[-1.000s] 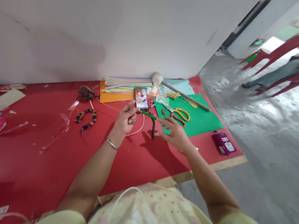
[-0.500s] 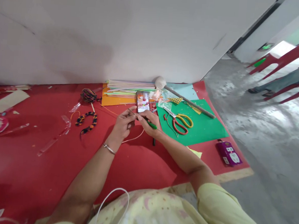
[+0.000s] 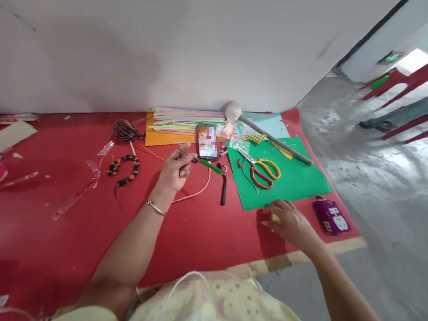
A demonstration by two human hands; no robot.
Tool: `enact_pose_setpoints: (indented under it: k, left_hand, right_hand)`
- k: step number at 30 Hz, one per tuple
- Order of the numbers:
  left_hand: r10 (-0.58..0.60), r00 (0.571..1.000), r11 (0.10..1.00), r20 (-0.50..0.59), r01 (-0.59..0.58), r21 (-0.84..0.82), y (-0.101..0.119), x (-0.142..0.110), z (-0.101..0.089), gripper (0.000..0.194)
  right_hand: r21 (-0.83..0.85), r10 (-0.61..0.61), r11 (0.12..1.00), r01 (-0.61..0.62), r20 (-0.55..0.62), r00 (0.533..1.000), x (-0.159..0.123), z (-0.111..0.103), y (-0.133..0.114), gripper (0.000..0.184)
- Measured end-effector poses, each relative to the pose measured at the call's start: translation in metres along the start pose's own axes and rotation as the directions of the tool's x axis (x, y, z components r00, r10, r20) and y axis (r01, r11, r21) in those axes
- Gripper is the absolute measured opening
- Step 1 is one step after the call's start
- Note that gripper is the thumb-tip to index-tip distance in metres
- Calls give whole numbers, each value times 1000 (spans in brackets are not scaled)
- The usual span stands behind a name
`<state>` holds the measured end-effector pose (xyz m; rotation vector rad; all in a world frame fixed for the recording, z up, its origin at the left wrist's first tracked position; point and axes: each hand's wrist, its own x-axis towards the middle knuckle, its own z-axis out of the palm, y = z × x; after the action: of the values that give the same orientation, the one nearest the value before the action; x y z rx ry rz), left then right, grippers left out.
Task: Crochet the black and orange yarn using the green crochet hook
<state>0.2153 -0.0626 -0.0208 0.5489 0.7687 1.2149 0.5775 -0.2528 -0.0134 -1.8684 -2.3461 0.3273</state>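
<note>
My left hand is closed, pinching a thin tool with a green handle. Its slim shaft passes through my fingertips, with a small dark bit on it, and the handle points right, in front of the phone. My right hand is low over the table's right side, thumb and fingers apart around a small yellow scrap; whether it grips the scrap I cannot tell. Near it lie the green sheet and scissors with one red and one yellow handle.
Left of my hands lie a ball of multicoloured cord and a dark-and-orange braided strip. Behind the phone are pale straw-like sticks and a stick with a white ball end. A purple packet sits by the right edge.
My right hand has let go of the green-handled tool and moved right and toward me, to the yellow scrap. My left hand still holds the tool in about the same place.
</note>
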Motion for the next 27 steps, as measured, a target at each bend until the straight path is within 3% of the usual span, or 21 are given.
enact_pose_setpoints:
  k: [3, 6, 11, 14, 16, 17, 19, 21, 22, 23, 27]
  left_hand:
    - [-6, 1000, 1000, -18, 6, 2, -3, 1, 0, 41]
    - [-6, 1000, 1000, -6, 6, -1, -5, 0, -1, 41]
    - [15, 1000, 1000, 11, -14, -23, -5, 0, -2, 43]
    - [17, 1000, 999, 22, -16, -43, -3, 1, -3, 46]
    - [19, 999, 998, 27, -18, -57, -3, 1, -2, 47]
    - [20, 999, 998, 26, -19, -59, -3, 1, -1, 47]
    - [18, 1000, 998, 18, -17, -54, -2, 0, 1, 46]
    - [20, 1000, 999, 8, -20, -39, -2, -1, 2, 47]
    - [27, 1000, 999, 4, -26, -30, -2, -2, 3, 47]
    - [39, 999, 999, 1, -39, -21, -2, -2, 3, 48]
    - [108, 994, 993, 5, -108, 39, -6, -3, 7, 48]
  right_hand:
    - [96, 53, 994, -41, -116, 992, -24, 23, 2, 21]
    - [157, 36, 988, -4, -207, 978, -24, 38, -8, 23]
    - [63, -44, 996, 65, -289, 956, -9, 24, -17, 20]
    - [43, -80, 994, 102, -357, 931, 25, -2, -29, 24]
    - [159, -65, 978, 135, -383, 922, 66, -17, -45, 26]
    - [254, -82, 952, 169, -320, 944, 90, -20, -55, 32]
    - [445, -198, 846, 294, -250, 948, 138, -18, -77, 53]
    - [542, -272, 730, 416, -329, 905, 178, -4, -99, 77]
    - [572, -257, 676, 466, -409, 875, 191, 4, -109, 81]
    - [610, -234, 623, 489, -451, 861, 200, 13, -117, 75]
    - [746, -78, 513, 424, -452, 889, 202, 33, -129, 40]
